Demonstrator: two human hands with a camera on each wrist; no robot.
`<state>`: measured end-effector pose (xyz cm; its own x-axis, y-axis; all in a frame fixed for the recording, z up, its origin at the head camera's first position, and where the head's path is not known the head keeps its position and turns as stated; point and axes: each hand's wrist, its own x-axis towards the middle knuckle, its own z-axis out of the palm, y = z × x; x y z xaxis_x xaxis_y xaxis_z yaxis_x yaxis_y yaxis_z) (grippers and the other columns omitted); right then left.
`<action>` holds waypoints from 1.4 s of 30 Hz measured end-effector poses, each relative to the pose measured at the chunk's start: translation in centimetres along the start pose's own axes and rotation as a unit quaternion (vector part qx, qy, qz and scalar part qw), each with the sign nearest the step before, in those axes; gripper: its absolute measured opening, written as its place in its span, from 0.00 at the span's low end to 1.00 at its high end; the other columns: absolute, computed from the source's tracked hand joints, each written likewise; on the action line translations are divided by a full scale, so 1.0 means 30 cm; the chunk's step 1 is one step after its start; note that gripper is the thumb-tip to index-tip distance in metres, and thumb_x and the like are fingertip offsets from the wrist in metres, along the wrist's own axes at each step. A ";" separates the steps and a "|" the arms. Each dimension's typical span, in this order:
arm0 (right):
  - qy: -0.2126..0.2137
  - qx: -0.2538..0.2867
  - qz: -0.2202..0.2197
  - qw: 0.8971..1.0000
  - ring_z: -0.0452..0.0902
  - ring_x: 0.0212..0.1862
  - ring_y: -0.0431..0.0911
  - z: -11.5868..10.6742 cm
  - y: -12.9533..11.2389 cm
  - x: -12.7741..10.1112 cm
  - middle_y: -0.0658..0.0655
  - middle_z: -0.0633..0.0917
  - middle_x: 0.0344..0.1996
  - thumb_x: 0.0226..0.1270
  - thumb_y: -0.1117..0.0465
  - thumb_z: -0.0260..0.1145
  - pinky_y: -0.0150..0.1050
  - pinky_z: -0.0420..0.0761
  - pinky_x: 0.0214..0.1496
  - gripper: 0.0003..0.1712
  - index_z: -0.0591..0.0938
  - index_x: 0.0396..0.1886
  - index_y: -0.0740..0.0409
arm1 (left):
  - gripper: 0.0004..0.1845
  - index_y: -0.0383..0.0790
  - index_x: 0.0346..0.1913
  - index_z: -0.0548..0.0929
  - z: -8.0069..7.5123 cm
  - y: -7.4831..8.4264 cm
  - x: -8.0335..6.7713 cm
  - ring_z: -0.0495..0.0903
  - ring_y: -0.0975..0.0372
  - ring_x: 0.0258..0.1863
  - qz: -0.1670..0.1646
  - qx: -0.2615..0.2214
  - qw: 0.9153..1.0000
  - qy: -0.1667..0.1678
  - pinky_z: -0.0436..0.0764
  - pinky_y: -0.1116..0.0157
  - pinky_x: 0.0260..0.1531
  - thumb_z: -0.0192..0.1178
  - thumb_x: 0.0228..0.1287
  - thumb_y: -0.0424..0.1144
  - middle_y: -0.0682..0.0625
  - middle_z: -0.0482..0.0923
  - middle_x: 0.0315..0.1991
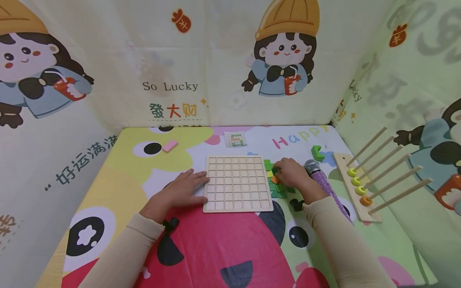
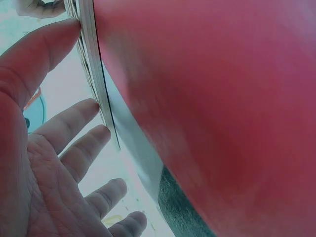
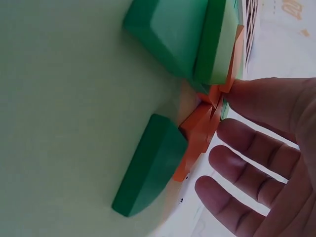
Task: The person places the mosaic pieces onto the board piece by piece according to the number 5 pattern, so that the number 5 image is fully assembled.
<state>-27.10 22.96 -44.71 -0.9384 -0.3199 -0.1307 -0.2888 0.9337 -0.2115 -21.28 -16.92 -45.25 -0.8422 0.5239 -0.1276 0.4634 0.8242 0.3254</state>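
Note:
A bare wooden grid board (image 1: 237, 183) lies flat in the middle of the cartoon-print mat. My left hand (image 1: 183, 187) rests flat on the mat at its left side. In the left wrist view, the straight fingers of that left hand (image 2: 54, 163) touch the board's edge (image 2: 93, 59). To the right of the board, my right hand (image 1: 292, 173) hovers over a pile of green, orange and yellow blocks (image 1: 274, 183). In the right wrist view, one fingertip of the right hand (image 3: 256, 163) touches an orange block (image 3: 200, 131) between green blocks (image 3: 148, 173); the other fingers stay loose and hold nothing.
A pattern card (image 1: 235, 139) and a pink block (image 1: 170, 145) lie beyond the board. At the right are a green block (image 1: 317, 153), a purple glitter microphone (image 1: 323, 181) and a wooden rack (image 1: 360, 192) with slanted rods and rings. Cloth walls close in three sides.

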 end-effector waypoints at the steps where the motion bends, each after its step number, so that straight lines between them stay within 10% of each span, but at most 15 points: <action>1: 0.001 -0.003 -0.003 1.000 0.79 0.54 0.58 0.000 0.001 0.001 0.64 0.85 0.53 0.73 0.62 0.64 0.57 0.81 0.60 0.18 0.86 0.58 0.61 | 0.41 0.45 0.75 0.73 0.002 -0.004 0.002 0.57 0.33 0.78 0.000 0.001 1.000 0.000 0.59 0.34 0.74 0.69 0.62 0.58 0.44 0.65 0.78; 28: -0.069 0.025 0.016 0.997 0.78 0.46 0.54 -0.020 -0.005 0.023 0.64 0.86 0.51 0.73 0.61 0.67 0.53 0.82 0.59 0.17 0.85 0.56 0.64 | 0.43 0.46 0.76 0.72 0.012 -0.026 0.020 0.62 0.44 0.78 -0.004 -0.009 1.000 -0.028 0.66 0.43 0.75 0.70 0.62 0.59 0.45 0.64 0.79; 42: -0.036 0.046 0.017 0.998 0.80 0.45 0.55 -0.015 0.011 0.009 0.62 0.88 0.42 0.69 0.62 0.71 0.54 0.83 0.55 0.10 0.87 0.46 0.62 | 0.43 0.46 0.77 0.71 0.001 -0.013 0.015 0.61 0.43 0.79 -0.010 -0.021 0.999 -0.036 0.65 0.42 0.75 0.71 0.61 0.57 0.44 0.63 0.80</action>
<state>-27.55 23.25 -44.38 -0.9305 -0.3016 -0.2080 -0.2349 0.9268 -0.2929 -21.84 -17.01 -45.46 -0.8286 0.5225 -0.2008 0.4331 0.8258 0.3613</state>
